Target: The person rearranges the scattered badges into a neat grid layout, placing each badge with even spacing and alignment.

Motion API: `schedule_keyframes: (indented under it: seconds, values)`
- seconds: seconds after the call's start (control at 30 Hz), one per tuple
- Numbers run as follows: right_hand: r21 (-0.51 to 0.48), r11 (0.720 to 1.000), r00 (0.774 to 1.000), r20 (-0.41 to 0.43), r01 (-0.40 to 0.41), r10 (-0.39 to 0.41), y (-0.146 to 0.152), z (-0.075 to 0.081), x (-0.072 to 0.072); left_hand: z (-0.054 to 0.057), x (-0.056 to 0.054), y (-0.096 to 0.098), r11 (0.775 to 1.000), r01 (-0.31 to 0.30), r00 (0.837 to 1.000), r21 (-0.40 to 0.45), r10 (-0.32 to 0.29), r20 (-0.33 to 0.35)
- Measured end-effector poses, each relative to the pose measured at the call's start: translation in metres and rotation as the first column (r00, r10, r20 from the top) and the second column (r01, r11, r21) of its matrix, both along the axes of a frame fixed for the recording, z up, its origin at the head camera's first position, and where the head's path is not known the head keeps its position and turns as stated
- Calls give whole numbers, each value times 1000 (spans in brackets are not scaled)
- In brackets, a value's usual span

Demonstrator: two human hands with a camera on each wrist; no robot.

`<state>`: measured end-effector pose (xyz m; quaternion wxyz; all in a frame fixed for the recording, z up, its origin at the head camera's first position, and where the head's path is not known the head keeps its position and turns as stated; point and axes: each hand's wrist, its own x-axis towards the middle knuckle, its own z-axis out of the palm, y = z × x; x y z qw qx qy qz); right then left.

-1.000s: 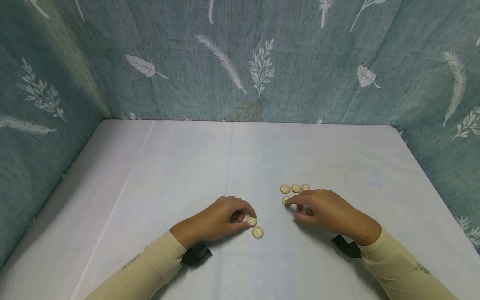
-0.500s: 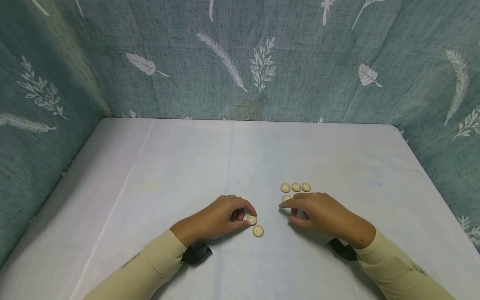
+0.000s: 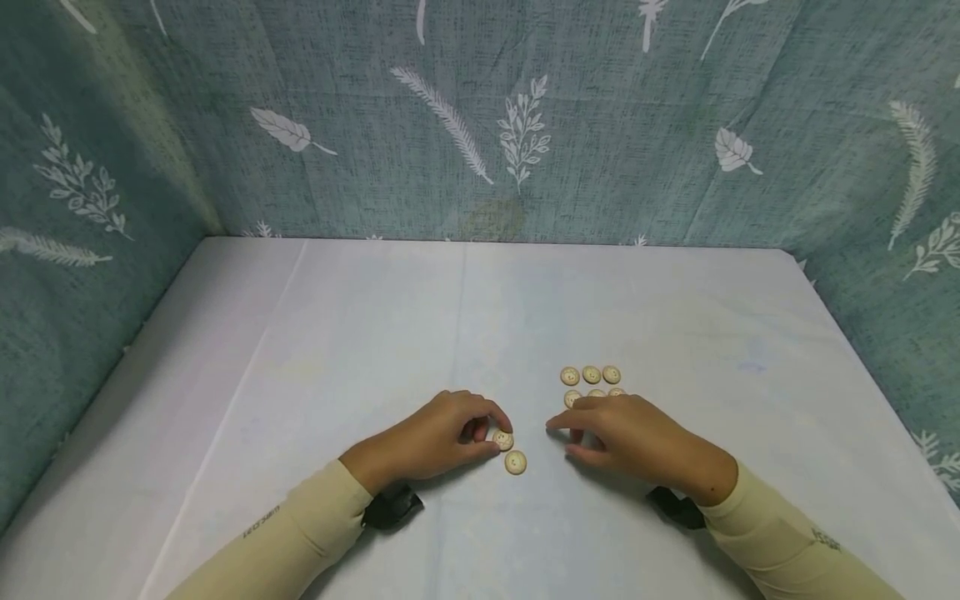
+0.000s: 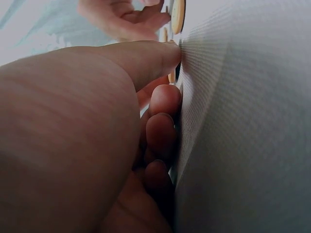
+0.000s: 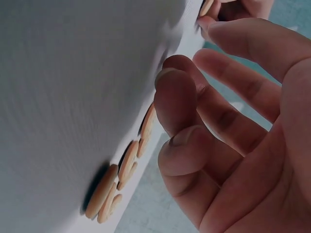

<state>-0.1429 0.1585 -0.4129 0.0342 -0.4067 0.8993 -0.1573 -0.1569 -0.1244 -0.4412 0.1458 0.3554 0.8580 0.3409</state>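
Observation:
My left hand (image 3: 442,433) rests on the white cloth and pinches a round tan button (image 3: 503,441) between thumb and index finger. Just in front of it lies a loose button (image 3: 515,462), also at the top of the left wrist view. My right hand (image 3: 630,437) hovers with relaxed fingers between that pair and the button rows, nothing in its grasp. Beyond it sits a back row of three buttons (image 3: 592,375). A nearer row (image 3: 572,399) is partly covered by the right hand. The right wrist view shows several buttons (image 5: 102,191) lying flat, close together.
A white cloth (image 3: 337,333) covers the table. Green fabric with white leaf prints (image 3: 600,125) hangs at the back and both sides. Dark wrist cameras (image 3: 393,507) sit under both wrists.
My right hand has let go of a button in the nearer row and moved left and toward me, uncovering more of that row. The left hand has stayed in place.

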Motion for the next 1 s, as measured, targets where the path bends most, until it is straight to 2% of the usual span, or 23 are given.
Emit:
schedule_keyframes:
  seconds: [0.23,0.47,0.67,0.83,1.0]
  values:
    - [8,1000,999,-48,-19,20,-5,0,3,2,0,0,1000,1,1000,1,-1,-11]
    - [7,1000,999,-26,-29,30,-9,2,7,1,0,0,1000,6,1000,-1,-6,-1]
    - [22,999,998,-52,-33,35,-11,2,9,1,-1,0,1000,7,1000,5,-7,-1]
    - [43,998,999,-33,-35,36,-12,2,11,-1,0,1,1000,6,1000,-2,-6,15]
    - [43,998,998,-48,-37,39,-12,1,11,0,0,1,1000,2,1000,-12,-2,2]
